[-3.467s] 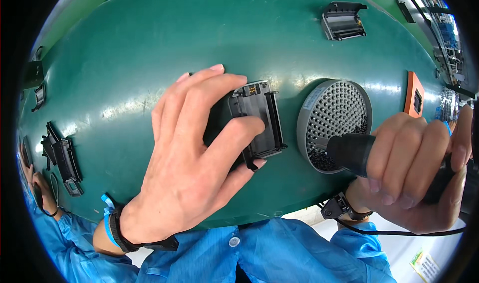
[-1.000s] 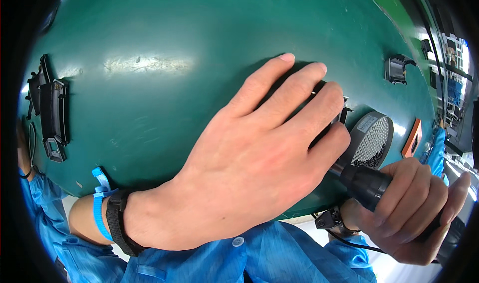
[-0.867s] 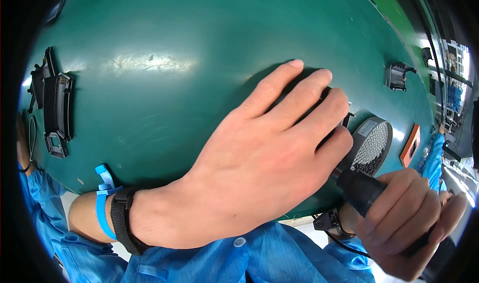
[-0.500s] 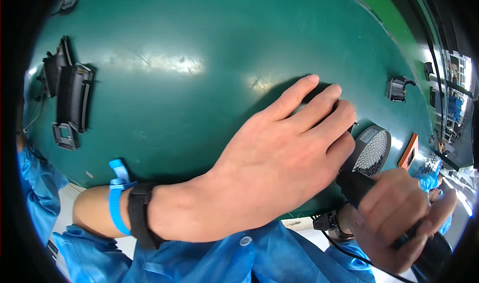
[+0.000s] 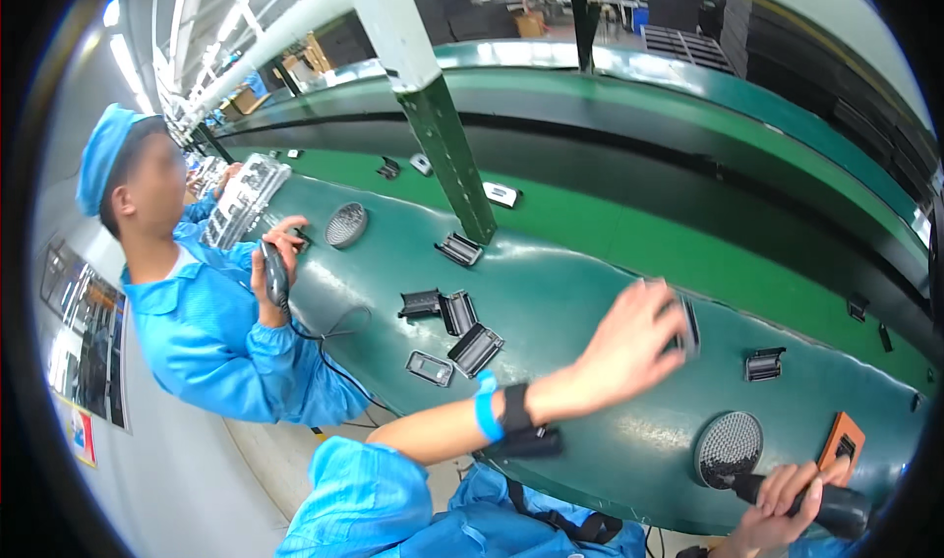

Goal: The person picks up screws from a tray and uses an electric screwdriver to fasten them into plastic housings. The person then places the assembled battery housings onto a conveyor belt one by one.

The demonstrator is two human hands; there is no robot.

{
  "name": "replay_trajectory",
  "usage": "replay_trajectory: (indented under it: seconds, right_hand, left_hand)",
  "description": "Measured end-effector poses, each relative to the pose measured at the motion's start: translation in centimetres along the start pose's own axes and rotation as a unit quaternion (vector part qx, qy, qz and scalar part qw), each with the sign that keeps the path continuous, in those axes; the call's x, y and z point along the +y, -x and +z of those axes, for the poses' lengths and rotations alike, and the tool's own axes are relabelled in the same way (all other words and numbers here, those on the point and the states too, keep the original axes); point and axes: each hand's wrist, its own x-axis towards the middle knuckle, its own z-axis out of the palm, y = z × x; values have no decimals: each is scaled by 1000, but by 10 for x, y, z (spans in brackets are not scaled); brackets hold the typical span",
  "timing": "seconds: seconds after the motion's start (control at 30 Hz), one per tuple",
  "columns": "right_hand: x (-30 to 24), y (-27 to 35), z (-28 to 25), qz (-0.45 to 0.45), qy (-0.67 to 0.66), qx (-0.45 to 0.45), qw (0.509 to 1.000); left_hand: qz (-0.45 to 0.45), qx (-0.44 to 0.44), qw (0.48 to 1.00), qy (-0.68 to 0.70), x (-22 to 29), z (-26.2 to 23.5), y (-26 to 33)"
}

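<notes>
Mid-bench, left hand (image 5: pixel 629 347) covers black part (image 5: pixel 685 324).

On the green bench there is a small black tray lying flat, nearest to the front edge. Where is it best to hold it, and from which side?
Probably from above, by its two long edges. The flat black tray lies open side up with its rim free, and bare green bench shows along both long sides. The black part beside it is close at the right end, so avoid that end.

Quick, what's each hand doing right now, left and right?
Left hand: fingers closed on a small black part at the green bench.
Right hand: closed around a black handheld tool.
</notes>
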Motion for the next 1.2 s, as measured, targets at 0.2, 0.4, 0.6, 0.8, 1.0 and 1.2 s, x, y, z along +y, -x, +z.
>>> replay_trajectory:
  seconds: [0.2, 0.4, 0.6, 0.8, 1.0, 1.2]
  right_hand:
    - [-27, 21, 12, -24, 31, -23, 999]
    - [-63, 58, -16, -40, 61, 51, 996]
    - [-86, 60, -3, -8, 50, 107, 993]
    - [-77, 67, -10, 20, 4, 146, 989]
    - [-80, 64, -26, 22, -55, 25, 998]
    - [-79, 88, -14, 6, -8, 70, 997]
  left_hand:
    - [-200, 66, 960, -185, -141, 5, -85]
    - [-116, 88, 921, -361, -140, -13, -76]
    - [-18, -134, 793, -594, -236, -152, -7]
    - [1, -62, 905, -421, -356, -159, 11]
    - [111, -27, 851, -513, -497, -163, 29]
    - [-114, -216, 863, -442, -356, -115, -40]
